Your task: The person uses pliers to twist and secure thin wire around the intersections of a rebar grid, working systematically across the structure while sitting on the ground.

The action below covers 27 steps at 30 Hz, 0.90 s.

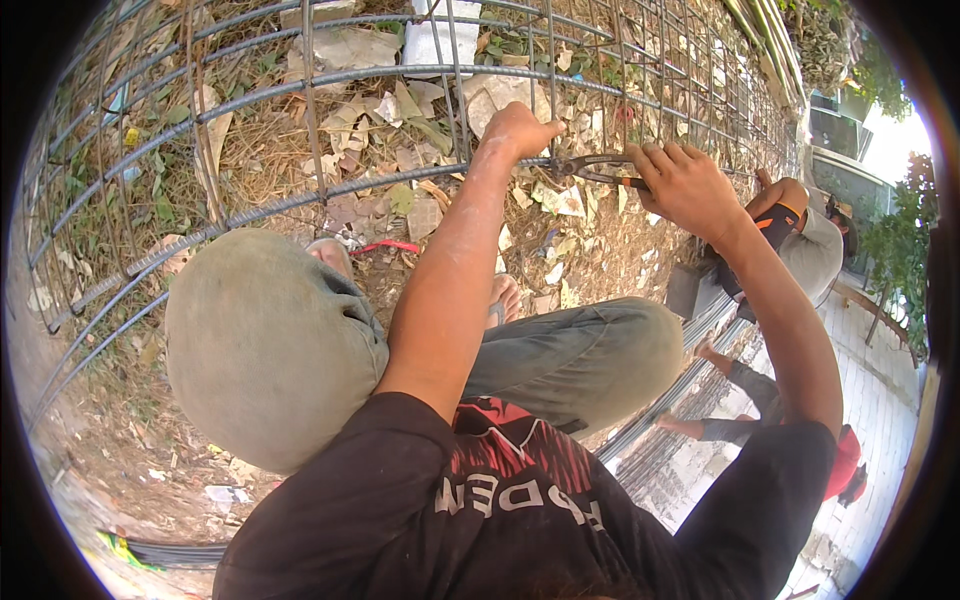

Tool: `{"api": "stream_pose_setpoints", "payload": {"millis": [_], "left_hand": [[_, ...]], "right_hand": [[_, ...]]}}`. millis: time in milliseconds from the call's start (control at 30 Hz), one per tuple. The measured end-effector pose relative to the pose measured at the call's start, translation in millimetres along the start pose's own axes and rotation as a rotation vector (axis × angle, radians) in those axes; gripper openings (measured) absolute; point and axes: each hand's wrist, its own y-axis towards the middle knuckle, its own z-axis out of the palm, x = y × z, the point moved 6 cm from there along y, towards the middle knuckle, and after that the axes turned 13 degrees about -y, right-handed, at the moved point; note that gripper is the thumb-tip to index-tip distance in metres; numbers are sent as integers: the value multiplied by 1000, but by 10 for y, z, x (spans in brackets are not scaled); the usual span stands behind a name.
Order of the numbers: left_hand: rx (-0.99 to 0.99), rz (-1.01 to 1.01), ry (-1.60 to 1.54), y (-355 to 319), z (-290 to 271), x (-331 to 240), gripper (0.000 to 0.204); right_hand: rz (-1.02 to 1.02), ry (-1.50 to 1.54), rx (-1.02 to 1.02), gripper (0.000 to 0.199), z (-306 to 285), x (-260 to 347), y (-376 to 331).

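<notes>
My right hand (pixel 685 190) is closed round the handles of a pair of pincers (pixel 600 159). The pincers' jaws rest at a crossing of the steel reinforcing bars, on the long ribbed bar (pixel 350 187) nearest to me. Just left of the jaws is my left hand (pixel 516 132), its fingers curled and its thumb sticking out to the right. What those fingers hold, if anything, is hidden behind the hand. Bent thin rods (pixel 311 110) cross the long bars and form a cage in front of my knees.
Dry leaves and scraps cover the ground under the cage. A white block (pixel 440 40) stands beyond the bars, and a red strip (pixel 390 246) lies near my foot. At right another person (pixel 810 250) crouches beside the cage. Farther off is someone in red (pixel 846 465), near long bundled bars (pixel 640 420).
</notes>
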Motion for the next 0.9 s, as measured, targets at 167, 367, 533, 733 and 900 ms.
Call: {"api": "stream_pose_setpoints", "payload": {"millis": [167, 367, 533, 733, 900], "left_hand": [[-72, 54, 37, -14, -28, -66, 65], [27, 24, 1, -57, -19, -107, 69], [-32, 8, -15, -96, -35, -100, 70], [-55, 55, 22, 5, 7, -12, 68], [6, -6, -16, 68, -21, 41, 74]], "right_hand": [[-88, 15, 212, 39, 102, -392, 395], [-66, 39, -11, 44, 51, -392, 252], [286, 796, 614, 38, 267, -183, -69], [310, 654, 526, 31, 250, 70, -169], [82, -42, -124, 27, -375, -50, 134]]}}
